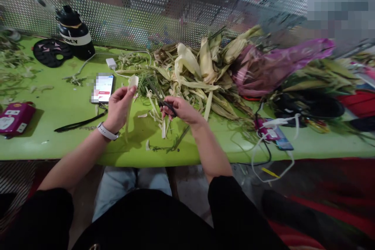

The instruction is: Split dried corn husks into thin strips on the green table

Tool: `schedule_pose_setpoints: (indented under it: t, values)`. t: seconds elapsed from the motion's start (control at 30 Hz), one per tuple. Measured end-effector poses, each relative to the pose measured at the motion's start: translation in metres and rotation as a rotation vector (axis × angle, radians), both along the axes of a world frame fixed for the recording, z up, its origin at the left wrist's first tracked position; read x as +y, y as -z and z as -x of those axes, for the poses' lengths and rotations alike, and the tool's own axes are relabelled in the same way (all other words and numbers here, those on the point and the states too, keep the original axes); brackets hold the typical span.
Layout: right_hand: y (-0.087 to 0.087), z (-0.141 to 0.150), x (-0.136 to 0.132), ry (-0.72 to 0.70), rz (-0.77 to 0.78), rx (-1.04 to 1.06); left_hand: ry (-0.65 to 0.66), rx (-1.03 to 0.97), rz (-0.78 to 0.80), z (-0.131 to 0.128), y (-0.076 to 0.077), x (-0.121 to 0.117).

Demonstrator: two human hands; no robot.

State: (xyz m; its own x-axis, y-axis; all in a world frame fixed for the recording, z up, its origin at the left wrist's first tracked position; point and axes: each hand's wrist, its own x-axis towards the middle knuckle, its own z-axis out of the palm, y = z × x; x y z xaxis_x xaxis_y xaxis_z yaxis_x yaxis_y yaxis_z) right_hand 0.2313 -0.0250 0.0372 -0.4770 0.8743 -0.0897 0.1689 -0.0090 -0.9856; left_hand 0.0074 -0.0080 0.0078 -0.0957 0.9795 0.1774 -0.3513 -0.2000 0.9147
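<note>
My left hand [119, 106] is closed on a pale strip of corn husk [132, 84], holding it upright over the green table [58, 105]. A white band sits on that wrist. My right hand [181, 110] grips black-handled scissors [164, 101], whose blades point up and left toward the husk strip. Trimmed husk scraps [159, 119] lie on the table between and below my hands.
A big pile of corn husks [202, 74] and a purple plastic bag [272, 66] lie behind my hands. A phone [102, 88] with charger cable, a black bottle [74, 33], a magenta case [14, 117] and another phone with cables [275, 133] sit around. Perforated metal wall behind.
</note>
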Motion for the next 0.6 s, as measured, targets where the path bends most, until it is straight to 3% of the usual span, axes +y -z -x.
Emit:
schedule_pose_setpoints:
  t: [0.07,0.17,0.23,0.3,0.4,0.43,0.5,0.6]
  values:
    - [0.000,0.002,-0.003,-0.054,0.012,-0.018,-0.066,-0.041,-0.013,0.001,-0.001,0.004]
    - [-0.002,0.001,-0.007,-0.095,-0.015,-0.074,-0.055,-0.057,-0.002,0.002,-0.002,0.006]
    - [-0.003,-0.005,-0.005,-0.039,-0.084,-0.083,-0.052,-0.073,0.009,0.002,-0.002,0.007]
    - [-0.001,-0.014,0.000,0.178,-0.202,-0.013,-0.072,-0.109,0.029,0.002,-0.003,0.007]
    - [0.003,-0.032,0.015,0.639,-0.351,0.101,-0.101,-0.175,0.068,0.004,-0.004,0.010]
    - [0.005,-0.037,0.020,0.700,-0.352,0.089,-0.115,-0.197,0.083,0.005,-0.004,0.012]
    - [0.006,-0.047,0.026,0.705,-0.312,0.071,-0.155,-0.239,0.116,0.007,-0.004,0.016]
    - [0.005,-0.051,0.025,0.506,-0.240,0.072,-0.225,-0.293,0.141,0.010,-0.004,0.024]
